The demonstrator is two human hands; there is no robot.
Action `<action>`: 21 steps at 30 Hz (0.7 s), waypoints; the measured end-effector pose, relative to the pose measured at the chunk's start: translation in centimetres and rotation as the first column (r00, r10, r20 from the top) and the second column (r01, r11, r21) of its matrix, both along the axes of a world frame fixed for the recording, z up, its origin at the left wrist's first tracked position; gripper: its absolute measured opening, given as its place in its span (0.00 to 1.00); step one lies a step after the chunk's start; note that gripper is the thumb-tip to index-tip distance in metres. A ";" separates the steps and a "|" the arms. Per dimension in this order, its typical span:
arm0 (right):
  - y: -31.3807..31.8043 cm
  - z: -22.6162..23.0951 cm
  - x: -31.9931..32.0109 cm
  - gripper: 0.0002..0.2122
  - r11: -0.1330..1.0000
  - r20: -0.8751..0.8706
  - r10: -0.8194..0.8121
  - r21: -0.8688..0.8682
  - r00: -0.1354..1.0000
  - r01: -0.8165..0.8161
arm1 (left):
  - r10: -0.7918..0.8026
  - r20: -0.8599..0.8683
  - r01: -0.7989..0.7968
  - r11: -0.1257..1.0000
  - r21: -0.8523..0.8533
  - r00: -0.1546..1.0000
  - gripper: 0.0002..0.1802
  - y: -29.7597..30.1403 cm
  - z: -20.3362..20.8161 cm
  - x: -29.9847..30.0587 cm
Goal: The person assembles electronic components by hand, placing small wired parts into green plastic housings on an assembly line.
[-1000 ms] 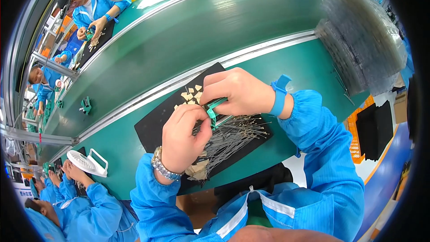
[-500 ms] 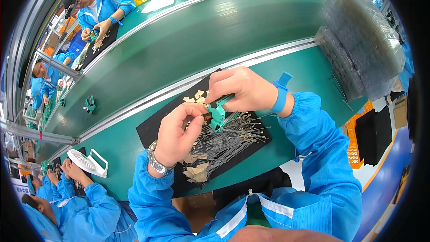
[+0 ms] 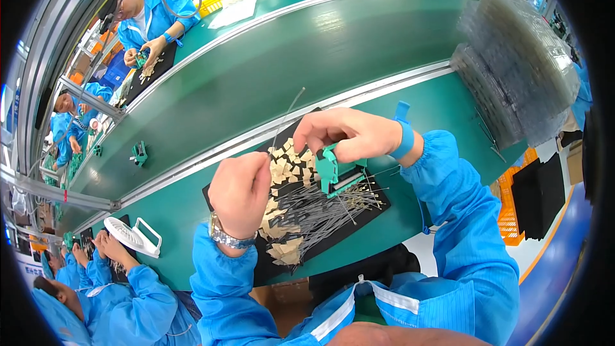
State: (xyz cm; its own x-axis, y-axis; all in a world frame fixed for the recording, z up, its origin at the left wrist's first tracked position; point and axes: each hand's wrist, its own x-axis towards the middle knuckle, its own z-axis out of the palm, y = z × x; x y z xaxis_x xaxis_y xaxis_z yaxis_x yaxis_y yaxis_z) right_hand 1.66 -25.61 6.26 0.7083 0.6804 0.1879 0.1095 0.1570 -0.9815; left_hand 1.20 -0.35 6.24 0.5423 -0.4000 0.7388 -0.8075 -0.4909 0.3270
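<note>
My right hand [image 3: 355, 134] is closed on a green plastic housing [image 3: 328, 172] with dark inner parts and an open side, held tilted above the mat. To its left and apart from it, my left hand [image 3: 240, 189] is closed in a pinch. A thin grey wire [image 3: 286, 117] rises from the pinched fingertips, its far end reaching over the metal rail. Below the hands, a black mat [image 3: 266, 272] bears a heap of thin grey wires [image 3: 323, 221] with pale ends. Small beige pieces [image 3: 285, 251] lie in a loose spread along the mat's left side.
A white fan [image 3: 128, 234] lies at left, near a co-worker's arms. Beyond the metal rail [image 3: 378, 90] runs a green conveyor surface [image 3: 269, 70] carrying another green housing [image 3: 139, 152]. Stacked clear plastic trays [image 3: 512, 64] stand at right, above an orange crate [image 3: 509, 208]. Other people work across the conveyor.
My hands have moved apart; the left went left and down, now with a wire in its fingers. The green housing has turned in my right hand, showing its open side.
</note>
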 end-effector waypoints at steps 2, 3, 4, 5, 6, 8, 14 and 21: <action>0.5 1.3 -0.8 0.16 0.996 -0.103 -0.065 -0.060 0.993 0.059 | -0.031 0.066 0.033 0.999 -0.034 0.997 0.13 -0.5 -0.3 0.0; 0.9 1.8 -1.3 0.18 0.986 -0.202 -0.139 -0.122 0.969 0.116 | -0.038 0.094 0.042 0.999 -0.033 0.995 0.13 -0.6 -0.3 -0.1; 1.4 1.2 -1.4 0.18 0.981 -0.232 -0.189 -0.086 0.954 0.174 | -0.046 0.122 0.050 0.998 -0.033 0.992 0.14 -0.6 -0.4 -0.1; 1.5 0.9 -1.2 0.18 0.980 -0.232 -0.194 -0.086 0.953 0.179 | -0.051 0.122 0.055 0.998 -0.033 0.991 0.14 -0.8 -0.4 -0.2; 1.7 0.6 -1.1 0.18 0.982 -0.255 -0.183 -0.092 0.950 0.164 | -0.071 0.145 0.075 0.997 -0.020 0.987 0.14 -0.9 -0.5 -0.2; 1.9 0.3 -1.0 0.15 0.980 -0.270 -0.195 -0.075 0.943 0.182 | -0.116 0.157 0.116 0.993 0.004 0.981 0.15 -1.0 -0.7 -0.1; 2.1 -0.8 -0.5 0.13 0.923 -0.118 -0.385 -0.058 0.915 0.380 | -0.162 0.116 0.159 0.987 0.033 0.980 0.14 -1.4 -0.6 -0.2; 1.8 -0.4 -0.4 0.12 0.904 -0.020 -0.419 -0.095 0.908 0.416 | -0.114 0.129 0.113 0.993 0.020 0.985 0.13 -1.4 -1.0 0.0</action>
